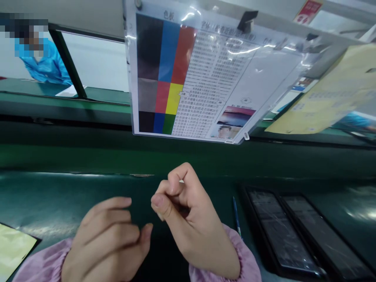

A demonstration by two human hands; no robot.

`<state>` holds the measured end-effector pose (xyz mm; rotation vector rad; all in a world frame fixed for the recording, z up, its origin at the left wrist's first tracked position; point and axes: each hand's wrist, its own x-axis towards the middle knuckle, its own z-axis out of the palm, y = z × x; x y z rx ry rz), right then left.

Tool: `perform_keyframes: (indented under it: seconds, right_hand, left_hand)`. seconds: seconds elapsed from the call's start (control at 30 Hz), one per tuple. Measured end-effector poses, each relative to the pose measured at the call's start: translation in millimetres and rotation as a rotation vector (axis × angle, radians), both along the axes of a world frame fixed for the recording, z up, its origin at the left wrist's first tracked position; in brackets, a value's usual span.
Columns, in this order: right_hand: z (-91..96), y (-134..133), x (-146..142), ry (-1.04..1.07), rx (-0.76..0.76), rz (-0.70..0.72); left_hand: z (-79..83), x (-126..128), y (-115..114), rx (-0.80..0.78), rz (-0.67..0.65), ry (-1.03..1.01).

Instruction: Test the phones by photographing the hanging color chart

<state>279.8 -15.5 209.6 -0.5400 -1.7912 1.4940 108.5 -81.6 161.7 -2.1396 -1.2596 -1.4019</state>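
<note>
My right hand [185,219] is raised over the dark green workbench [53,196], its fingertips pinched together. A tiny white piece [181,181] shows between the fingers, and its shape is mostly hidden. Just left of it, my left hand [105,239] has its fingers curled, with nothing visible in them. The two hands are close but apart. Pink sleeves cover both wrists. A thin blue pen [236,217] lies right of my right hand.
Two black-framed trays [282,231] with glossy dark panels lie at the right of the bench. A pale sheet [14,250] lies at the lower left. A colour chart [188,74] in a plastic sleeve hangs ahead, beside a yellow sheet [320,94]. A person in blue [44,62] stands beyond a window.
</note>
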Motion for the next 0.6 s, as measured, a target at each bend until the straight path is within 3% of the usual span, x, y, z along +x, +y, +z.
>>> perform_keyframes:
  seconds: [0.17,0.37,0.6]
  right_hand:
    - [-5.0,0,-2,-0.073,0.145,-0.15]
    - [-9.2,0,-7,-0.122,0.292,-0.282]
    - [-9.8,1,-6,-0.175,0.35,-0.33]
  left_hand:
    - [15.1,-13,21,-0.075,-0.017,0.004]
    - [14.0,-12,25,-0.207,-0.069,-0.007]
    - [14.1,-8,27,-0.187,-0.075,0.027]
